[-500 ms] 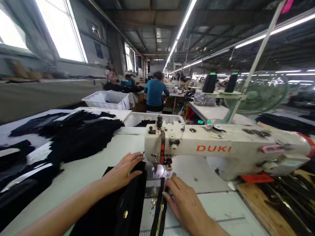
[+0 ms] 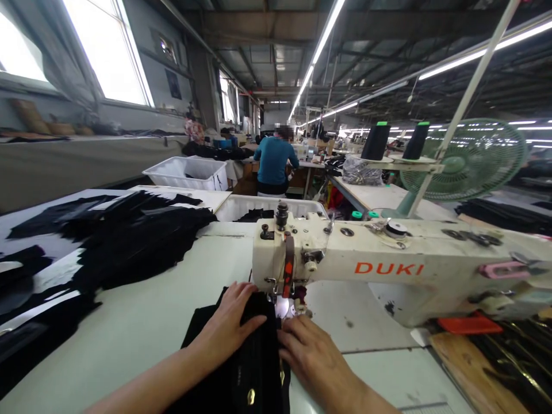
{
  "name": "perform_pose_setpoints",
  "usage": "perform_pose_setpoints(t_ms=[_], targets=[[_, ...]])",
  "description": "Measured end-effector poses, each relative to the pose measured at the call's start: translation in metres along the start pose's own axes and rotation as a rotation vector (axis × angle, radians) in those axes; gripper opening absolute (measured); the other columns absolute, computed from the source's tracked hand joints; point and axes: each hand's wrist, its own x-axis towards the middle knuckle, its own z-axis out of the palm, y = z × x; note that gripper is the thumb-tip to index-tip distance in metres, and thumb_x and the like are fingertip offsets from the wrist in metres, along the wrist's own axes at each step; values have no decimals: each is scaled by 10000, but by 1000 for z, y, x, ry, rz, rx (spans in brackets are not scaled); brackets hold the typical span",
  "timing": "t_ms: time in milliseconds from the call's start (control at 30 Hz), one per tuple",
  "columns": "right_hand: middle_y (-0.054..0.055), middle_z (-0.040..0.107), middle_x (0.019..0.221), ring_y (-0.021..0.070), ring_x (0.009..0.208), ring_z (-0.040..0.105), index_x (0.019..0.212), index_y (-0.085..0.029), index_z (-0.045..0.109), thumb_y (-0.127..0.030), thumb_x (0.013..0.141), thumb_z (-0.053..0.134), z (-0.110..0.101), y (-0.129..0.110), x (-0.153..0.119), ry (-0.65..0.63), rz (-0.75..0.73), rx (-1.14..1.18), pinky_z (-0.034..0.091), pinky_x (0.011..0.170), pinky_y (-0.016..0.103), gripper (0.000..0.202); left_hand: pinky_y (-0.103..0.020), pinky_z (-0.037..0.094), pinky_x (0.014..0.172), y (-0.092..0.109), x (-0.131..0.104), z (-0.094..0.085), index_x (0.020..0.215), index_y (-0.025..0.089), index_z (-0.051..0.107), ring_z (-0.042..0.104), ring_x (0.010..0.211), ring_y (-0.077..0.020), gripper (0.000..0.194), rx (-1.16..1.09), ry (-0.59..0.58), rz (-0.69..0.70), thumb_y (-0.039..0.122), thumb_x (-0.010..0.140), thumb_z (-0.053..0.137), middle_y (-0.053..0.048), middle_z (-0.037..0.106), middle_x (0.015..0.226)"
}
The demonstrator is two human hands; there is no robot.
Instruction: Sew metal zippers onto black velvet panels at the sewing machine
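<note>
Black fabric [image 2: 259,365] lies in front of the sewing machine [image 2: 332,253], its far end up by the presser foot. My left hand [image 2: 233,328] rests flat on this fabric, fingers stretched and thumb spread. At the fabric's right edge runs a black zipper [image 2: 283,376] with gold-coloured teeth. My right hand [image 2: 313,348] pinches the zipper close to the needle area; its far end is hidden by the fingers. A small gold piece [image 2: 251,397] shines on the fabric nearer to me.
Black cut pieces [image 2: 142,247] are heaped on the table's left. At right, more gold-toothed zippers [image 2: 517,362] lie beside a wooden board [image 2: 472,371] and a red tray [image 2: 470,324]. White bins [image 2: 185,172] stand beyond. A person in blue [image 2: 276,161] sits further off.
My left hand has slid the black fabric rightward, up against the zipper and nearer the needle. My right hand stays at the zipper, which the fabric now partly covers.
</note>
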Motion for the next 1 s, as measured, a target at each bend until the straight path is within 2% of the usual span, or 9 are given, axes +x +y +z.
perform_pose_setpoints(t_ms=[67, 100, 200, 300, 467, 567, 733, 1000], targets=[[56, 674, 1016, 243, 903, 626, 1062, -157, 654, -76, 845, 750, 4, 0, -3, 33, -16, -30, 577, 774, 337, 251, -558, 385, 1106, 9, -17, 3, 1310, 260, 549, 445, 1348, -335, 390, 77, 46, 50, 316, 927, 591, -85, 537, 1394], [58, 682, 1008, 246, 884, 630, 1066, -152, 654, -83, 845, 752, 7, -1, -5, 53, -27, -50, 579, 760, 339, 251, -550, 377, 1119, 14, -26, 4, 1361, 274, 520, 413, 1382, -333, 432, 132, 52, 102, 316, 936, 585, -77, 506, 1444], [80, 694, 1040, 265, 907, 638, 1127, -133, 648, -121, 888, 713, 13, -2, -8, 114, -45, -98, 576, 791, 357, 249, -463, 397, 1124, 27, -48, 7, 1534, 268, 319, 427, 1390, -290, 596, 313, 33, 289, 329, 982, 536, -71, 462, 1514], [84, 694, 1082, 277, 980, 631, 1173, -140, 642, -163, 942, 650, 14, -4, -8, 181, -34, -88, 556, 877, 375, 232, -440, 381, 1131, 33, -55, 10, 1586, 228, 185, 420, 1396, -266, 668, 431, 20, 375, 311, 1001, 496, -79, 436, 1532], [83, 691, 1099, 280, 1005, 627, 1167, -137, 645, -170, 959, 616, 13, -3, -6, 197, -34, -52, 555, 906, 386, 212, -427, 404, 1116, 33, -51, 13, 1572, 158, 241, 411, 1400, -269, 677, 541, 18, 445, 316, 977, 524, -91, 435, 1525], [99, 688, 1106, 285, 1014, 630, 1194, -112, 630, -147, 968, 585, 14, -1, -7, 189, -52, -71, 561, 911, 394, 233, -412, 383, 1132, 32, -51, 13, 1547, 136, 303, 401, 1406, -262, 657, 579, 41, 456, 349, 973, 540, -99, 441, 1518], [112, 682, 1144, 291, 1038, 633, 1211, -105, 619, -164, 983, 550, 15, 0, -9, 180, -67, -68, 560, 928, 402, 245, -403, 340, 1155, 31, -46, 15, 1469, 116, 435, 425, 1394, -242, 573, 663, 15, 501, 390, 977, 540, -115, 446, 1511], [106, 686, 1154, 274, 1051, 630, 1179, -109, 633, -168, 986, 528, 15, 3, -10, 183, -70, 0, 547, 953, 391, 228, -405, 306, 1172, 33, -43, 13, 1458, 129, 449, 439, 1386, -232, 554, 635, 13, 500, 308, 944, 548, -101, 453, 1508]])
